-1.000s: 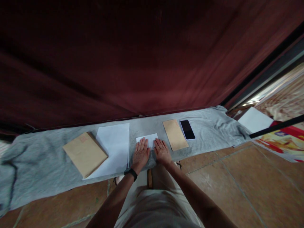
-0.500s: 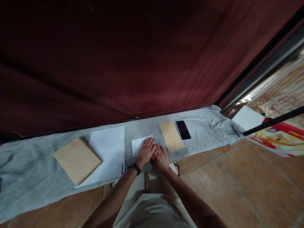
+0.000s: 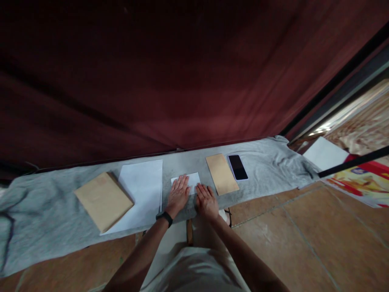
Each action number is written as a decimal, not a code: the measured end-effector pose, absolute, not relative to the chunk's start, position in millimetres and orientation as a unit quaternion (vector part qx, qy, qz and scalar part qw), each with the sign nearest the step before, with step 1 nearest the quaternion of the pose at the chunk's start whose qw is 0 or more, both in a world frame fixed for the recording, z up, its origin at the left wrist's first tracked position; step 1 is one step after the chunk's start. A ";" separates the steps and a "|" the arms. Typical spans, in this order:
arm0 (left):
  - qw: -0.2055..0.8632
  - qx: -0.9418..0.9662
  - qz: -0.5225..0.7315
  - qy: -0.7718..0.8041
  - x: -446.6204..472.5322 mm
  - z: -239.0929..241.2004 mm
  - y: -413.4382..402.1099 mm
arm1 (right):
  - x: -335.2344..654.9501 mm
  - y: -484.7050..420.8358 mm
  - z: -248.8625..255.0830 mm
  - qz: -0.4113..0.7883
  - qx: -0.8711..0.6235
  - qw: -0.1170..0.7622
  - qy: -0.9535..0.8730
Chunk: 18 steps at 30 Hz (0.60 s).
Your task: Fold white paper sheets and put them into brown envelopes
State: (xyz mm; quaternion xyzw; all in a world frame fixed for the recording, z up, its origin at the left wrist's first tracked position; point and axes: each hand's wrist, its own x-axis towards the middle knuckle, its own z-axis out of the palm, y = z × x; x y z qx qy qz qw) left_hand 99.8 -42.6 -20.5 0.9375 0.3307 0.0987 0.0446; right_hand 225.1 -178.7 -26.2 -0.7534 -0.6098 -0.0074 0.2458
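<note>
Lying flat, left hand (image 3: 178, 195) partly hides white paper (image 3: 193, 180).

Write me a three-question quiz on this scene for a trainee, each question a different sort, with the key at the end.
1. True or false: the dark-screened rectangular phone lies to the right of the flat tan paper rectangle.

2. Multiple choice: what is the person's left hand resting on?
A) the phone
B) the small rectangular white paper
C) the tan paper rectangle

3. Fill in the blank: the black wristband circles the person's ____ wrist.

Key: 1. True. 2. B. 3. left.
</note>
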 end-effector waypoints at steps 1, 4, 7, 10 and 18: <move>0.044 0.933 0.102 0.342 93.9 -22.0 -42.5 | 225.0 -178.8 -26.8 -0.009 -0.753 0.246 -0.610; 0.043 0.921 0.114 0.370 77.5 -26.7 -43.1 | 225.2 -178.8 -29.1 -0.015 -0.752 0.246 -0.611; 0.040 0.911 0.124 0.391 63.4 -29.0 -48.9 | 226.4 -178.5 -30.1 -0.021 -0.750 0.245 -0.614; 0.038 0.911 0.133 0.388 52.0 -27.4 -63.5 | 226.1 -178.3 -28.7 -0.028 -0.747 0.246 -0.617; 0.034 0.939 0.110 0.324 45.5 -20.9 -104.5 | 201.9 -180.0 -24.5 0.001 -0.680 0.231 -0.695</move>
